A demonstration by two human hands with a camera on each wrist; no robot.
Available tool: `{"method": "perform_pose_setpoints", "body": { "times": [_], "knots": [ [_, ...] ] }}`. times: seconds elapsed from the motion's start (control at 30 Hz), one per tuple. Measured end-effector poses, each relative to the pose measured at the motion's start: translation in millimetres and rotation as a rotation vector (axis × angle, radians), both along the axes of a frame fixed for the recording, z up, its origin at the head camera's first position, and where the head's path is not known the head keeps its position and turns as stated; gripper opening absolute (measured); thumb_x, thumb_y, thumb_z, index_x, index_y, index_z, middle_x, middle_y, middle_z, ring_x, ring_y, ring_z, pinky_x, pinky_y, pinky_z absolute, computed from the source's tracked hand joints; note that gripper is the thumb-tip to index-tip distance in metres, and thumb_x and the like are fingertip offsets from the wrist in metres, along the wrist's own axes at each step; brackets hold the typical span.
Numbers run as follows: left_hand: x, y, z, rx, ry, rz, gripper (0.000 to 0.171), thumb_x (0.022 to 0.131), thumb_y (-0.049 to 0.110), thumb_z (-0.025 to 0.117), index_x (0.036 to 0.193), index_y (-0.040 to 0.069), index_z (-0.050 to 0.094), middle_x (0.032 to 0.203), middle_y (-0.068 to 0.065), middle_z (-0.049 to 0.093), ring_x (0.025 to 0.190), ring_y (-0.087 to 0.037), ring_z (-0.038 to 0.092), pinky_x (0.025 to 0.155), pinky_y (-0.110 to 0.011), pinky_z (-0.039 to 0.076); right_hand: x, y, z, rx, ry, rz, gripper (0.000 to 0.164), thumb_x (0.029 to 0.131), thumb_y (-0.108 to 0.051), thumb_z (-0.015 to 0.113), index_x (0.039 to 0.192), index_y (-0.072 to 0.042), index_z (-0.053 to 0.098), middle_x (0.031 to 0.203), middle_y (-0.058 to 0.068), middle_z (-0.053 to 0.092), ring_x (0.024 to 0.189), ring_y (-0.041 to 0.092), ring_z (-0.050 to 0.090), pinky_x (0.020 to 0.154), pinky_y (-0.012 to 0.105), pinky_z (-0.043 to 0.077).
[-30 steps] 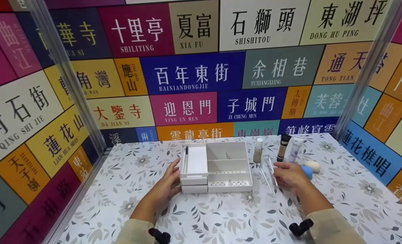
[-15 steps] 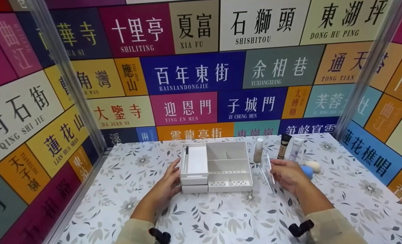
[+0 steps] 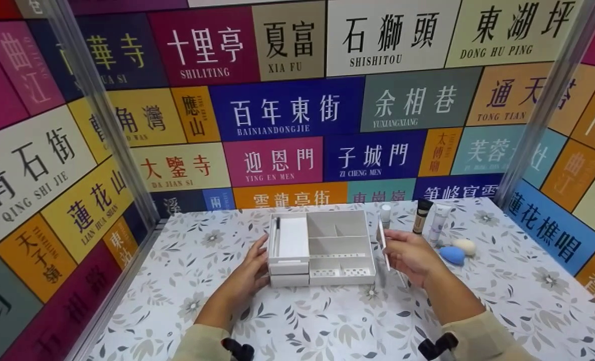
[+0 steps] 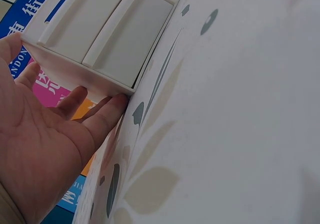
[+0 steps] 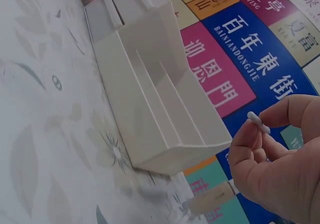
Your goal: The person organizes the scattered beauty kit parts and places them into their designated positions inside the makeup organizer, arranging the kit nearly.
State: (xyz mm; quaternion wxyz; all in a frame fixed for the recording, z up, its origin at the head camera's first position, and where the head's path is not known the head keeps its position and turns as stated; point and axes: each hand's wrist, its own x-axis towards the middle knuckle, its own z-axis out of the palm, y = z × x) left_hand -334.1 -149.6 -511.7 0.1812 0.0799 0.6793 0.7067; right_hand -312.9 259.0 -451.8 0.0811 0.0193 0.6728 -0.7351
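Pinching a slim white stick (image 3: pixel 382 239) between the thumb and fingers of the right hand (image 3: pixel 412 256), at a slant just right of a white organizer (image 3: pixel 293 238) and in front of a white-capped bottle (image 3: pixel 386 213). Touching the organizer's left wall with the spread fingers of the left hand (image 3: pixel 251 269), one fingertip low near the tablecloth (image 3: pixel 152 313). At the organizer's front left, two stacked drawers (image 3: pixel 289 267); above, in a narrow slot, a dark-tipped brush (image 3: pixel 276 239); to the right, several uncovered compartments. Below the right hand, another thin tool (image 3: pixel 403 279), mostly hidden and too blurred to identify. Beyond that hand, a dark tube (image 3: pixel 421 218) close beside a pale tube (image 3: pixel 439 223); farther right, a blue sponge (image 3: pixel 452 255) against a cream sponge (image 3: pixel 465 246). Behind the table, a wall (image 3: pixel 297 110) covered in coloured signs with Chinese characters.
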Motion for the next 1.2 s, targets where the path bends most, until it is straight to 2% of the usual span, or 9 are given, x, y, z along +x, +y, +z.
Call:
{"method": "perform_pose_setpoints", "body": {
  "times": [0.17, 0.43, 0.67, 0.83, 1.0, 1.2],
  "knots": [
    [-1.2, -0.3, -0.7, -0.01, 0.0, -0.003, 0.058, 0.111, 0.055, 0.048, 0.163, 0.059, 0.024, 0.179, 0.001, 0.017, 0.164, -0.032, 0.032, 0.134, -0.055, 0.029, 3.0, -17.6, 7.5, -0.015, 0.018, 0.045, 0.063, 0.101, 0.002, 0.056, 0.161, 0.008, 0.036, 0.114, -0.001, 0.071, 0.099, 0.013, 0.069, 0.089, 0.029, 0.06],
    [-2.3, -0.5, 0.2, -0.008, -0.002, -0.005, 0.06, 0.111, 0.055, 0.049, 0.164, 0.057, 0.023, 0.179, -0.001, 0.016, 0.165, -0.034, 0.03, 0.134, -0.056, 0.028, 1.1, -52.5, 20.6, -0.042, 0.023, 0.09, 0.056, 0.102, -0.002, 0.06, 0.155, 0.006, 0.045, 0.119, 0.005, 0.071, 0.103, 0.019, 0.07, 0.092, 0.033, 0.062],
    [-1.8, 1.6, 1.0, -0.015, -0.037, 0.033, 0.058, 0.108, 0.058, 0.053, 0.16, 0.062, 0.029, 0.179, 0.002, 0.018, 0.164, -0.032, 0.032, 0.133, -0.055, 0.029, -11.9, -84.8, 29.4, -0.076, -0.008, 0.102, 0.049, 0.102, -0.004, 0.063, 0.15, 0.004, 0.052, 0.112, 0.007, 0.072, 0.094, 0.018, 0.071, 0.085, 0.031, 0.063],
    [-1.6, 1.7, 0.9, -0.021, -0.042, 0.032, 0.057, 0.107, 0.059, 0.053, 0.159, 0.064, 0.029, 0.178, 0.004, 0.02, 0.164, -0.03, 0.033, 0.133, -0.054, 0.03, -24.0, -107.6, 32.6, -0.099, -0.029, 0.106, 0.051, 0.1, -0.004, 0.066, 0.149, 0.003, 0.053, 0.111, 0.009, 0.072, 0.093, 0.019, 0.072, 0.085, 0.031, 0.064],
    [0.6, -0.3, 1.4, 0.0, -0.02, 0.012, 0.059, 0.11, 0.055, 0.05, 0.163, 0.059, 0.024, 0.179, 0.003, 0.018, 0.164, -0.031, 0.033, 0.134, -0.055, 0.029, -38.0, -129.8, 31.0, -0.101, -0.038, 0.122, 0.055, 0.1, -0.001, 0.066, 0.152, 0.005, 0.05, 0.112, 0.012, 0.071, 0.09, 0.018, 0.07, 0.085, 0.029, 0.064],
    [0.5, 0.8, 0.8, 0.012, -0.05, 0.022, 0.058, 0.11, 0.054, 0.051, 0.162, 0.059, 0.027, 0.179, 0.003, 0.018, 0.163, -0.029, 0.034, 0.134, -0.054, 0.029, -51.3, -151.5, 28.1, -0.056, -0.05, 0.117, 0.054, 0.099, 0.0, 0.067, 0.152, 0.004, 0.053, 0.119, 0.017, 0.069, 0.09, 0.019, 0.068, 0.081, 0.027, 0.064]
  ]
}}
